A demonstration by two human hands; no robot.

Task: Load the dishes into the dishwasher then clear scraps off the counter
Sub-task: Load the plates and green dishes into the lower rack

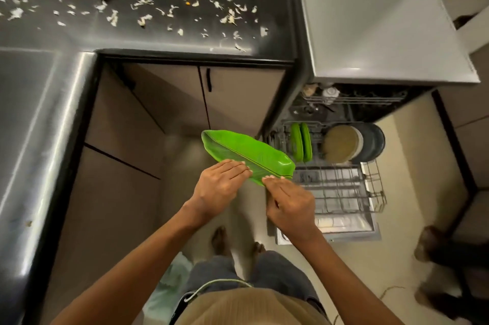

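Head view. Both hands are holding a green leaf plate (246,156) over the floor, just left of the lower rack (336,187). The left hand (221,187) is lying with straight fingers on the plate's near edge; the right hand (288,199) is pinching its near-right end. The plate's long axis is running far-left to near-right, its right end pointing at the rack, the right hand nearer. Two green plates (301,145) and round dishes (354,142) are standing far in the rack. Scraps (148,4) are littering the dark counter (185,38) beyond.
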